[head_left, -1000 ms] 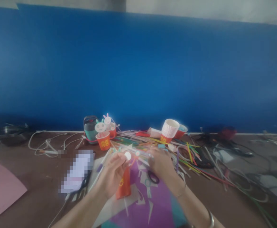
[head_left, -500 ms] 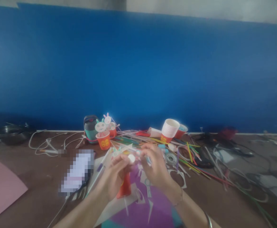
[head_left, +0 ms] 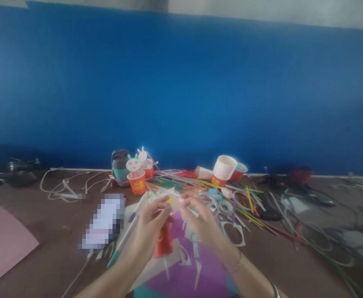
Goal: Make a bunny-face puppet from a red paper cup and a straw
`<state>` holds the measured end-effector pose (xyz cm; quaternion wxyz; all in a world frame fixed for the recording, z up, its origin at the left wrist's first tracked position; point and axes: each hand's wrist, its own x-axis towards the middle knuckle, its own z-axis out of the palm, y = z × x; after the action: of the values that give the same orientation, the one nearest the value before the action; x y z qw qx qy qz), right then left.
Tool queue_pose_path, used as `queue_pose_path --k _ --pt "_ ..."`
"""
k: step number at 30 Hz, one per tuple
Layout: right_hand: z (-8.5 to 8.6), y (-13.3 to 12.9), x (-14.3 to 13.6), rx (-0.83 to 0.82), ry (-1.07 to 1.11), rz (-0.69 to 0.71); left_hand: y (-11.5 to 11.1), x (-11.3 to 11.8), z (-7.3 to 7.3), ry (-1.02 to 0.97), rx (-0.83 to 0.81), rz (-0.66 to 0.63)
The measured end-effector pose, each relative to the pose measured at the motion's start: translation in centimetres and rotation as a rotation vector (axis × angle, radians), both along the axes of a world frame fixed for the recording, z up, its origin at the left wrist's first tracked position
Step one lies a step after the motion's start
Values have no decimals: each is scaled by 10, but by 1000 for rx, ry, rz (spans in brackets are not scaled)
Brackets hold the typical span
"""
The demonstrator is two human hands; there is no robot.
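Note:
Above the paper-strewn middle of the table, my left hand (head_left: pixel 153 221) has its fingers curled together near a red paper cup (head_left: pixel 163 242); what it grips is too small to make out. Close to its right, my right hand (head_left: pixel 202 219) pinches a small white piece (head_left: pixel 181 200) between thumb and fingertips. The red cup lies on its side partly behind my left hand, with a white straw (head_left: pixel 166 268) at its near end. Beneath both hands are a purple sheet (head_left: pixel 184 283) and white paper cutouts (head_left: pixel 198 274).
Behind the hands stand a red cup with a rabbit face (head_left: pixel 136 184), a stack of white cups (head_left: pixel 224 167) and a green bottle (head_left: pixel 119 167). A phone (head_left: pixel 103 223) and pink paper (head_left: pixel 4 248) lie left. Coloured sticks (head_left: pixel 262 221) and tape rolls (head_left: pixel 225 208) are at right.
The white round piece that showed at my left fingertips is no longer visible there. A small white piece now shows at my right fingertips. The view has shifted slightly.

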<state>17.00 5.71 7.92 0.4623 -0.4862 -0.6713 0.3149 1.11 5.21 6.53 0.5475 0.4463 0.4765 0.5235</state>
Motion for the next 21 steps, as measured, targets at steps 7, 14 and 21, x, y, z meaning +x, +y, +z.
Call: queue_pose_path --k 7,14,21 --pt "3 -2 -2 116 -150 -41 -1 3 4 -31 -3 -34" --pt "-2 0 0 225 -234 -77 -1 4 4 18 -2 -45" --pt "-4 -1 -1 258 -267 -59 -2 1 -1 81 27 -167"
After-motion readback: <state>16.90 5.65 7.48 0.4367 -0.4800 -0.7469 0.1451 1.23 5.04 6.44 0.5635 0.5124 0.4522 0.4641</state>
